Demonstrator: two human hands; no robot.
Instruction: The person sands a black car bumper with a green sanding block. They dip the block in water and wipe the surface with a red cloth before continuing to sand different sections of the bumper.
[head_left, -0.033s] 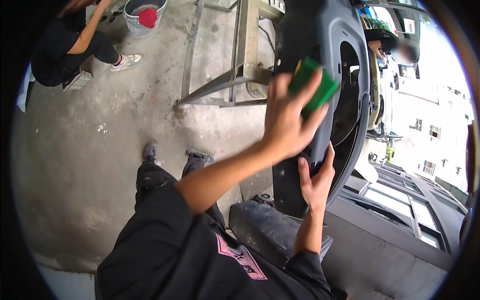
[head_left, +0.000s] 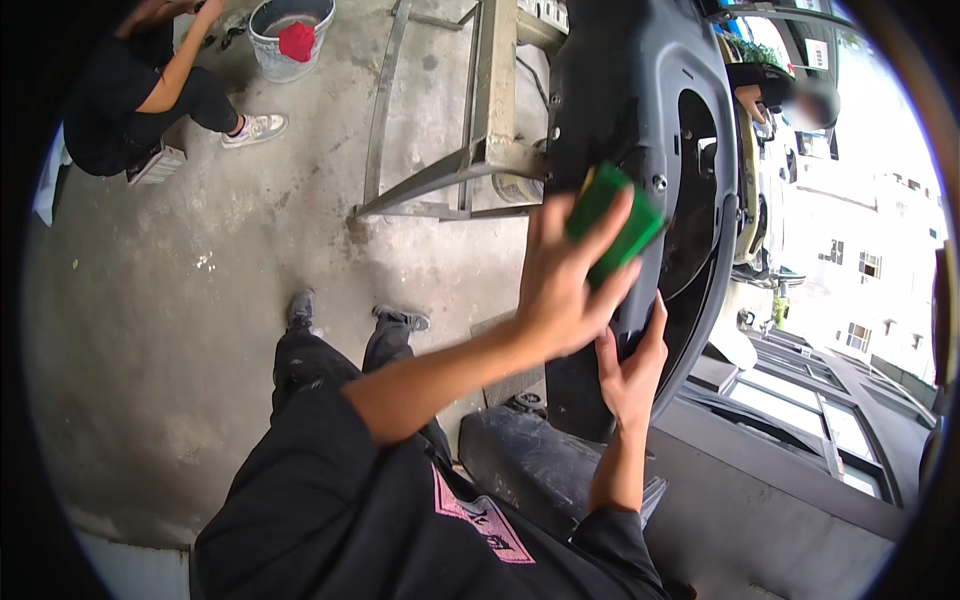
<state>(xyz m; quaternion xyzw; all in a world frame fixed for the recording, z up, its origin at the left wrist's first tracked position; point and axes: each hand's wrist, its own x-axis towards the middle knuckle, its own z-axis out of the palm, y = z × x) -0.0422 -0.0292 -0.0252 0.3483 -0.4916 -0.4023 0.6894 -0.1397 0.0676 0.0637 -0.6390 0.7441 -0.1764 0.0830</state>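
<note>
Block (head_left: 635, 225): green, motion-blurred; in the left grip, over the panel (head_left: 620, 60).

Left grip (head_left: 566, 290): pinching the block between thumb and fingers; whether the block's underside meets the panel is hidden.

Change: block and left grip now sit nearer the wearer, closer to the right grip. A round fitting (head_left: 659, 183) on the panel, just beyond the block, is now uncovered. Judged meaning: the block is travelling lengthwise along the panel, under hand control.

Right grip (head_left: 633, 375): same place as before; thumb and fingers spread in a V on the panel, nearer the wearer than the block. Whether it clamps cannot be told.

Panel: dark, long, under both grips; large opening to the right of the left grip.

Stand (head_left: 495, 100): metal, worn; beyond and left of the left grip.

Dark bulky piece (head_left: 530, 450): left of the right grip and nearer the wearer.

Bucket (head_left: 270, 62): far left beyond the left grip; red cloth (head_left: 296, 42) over its rim.

Seated co-worker (head_left: 100, 120): farther left.

Second co-worker (head_left: 765, 80): beyond the panel, right of the left grip.
</note>
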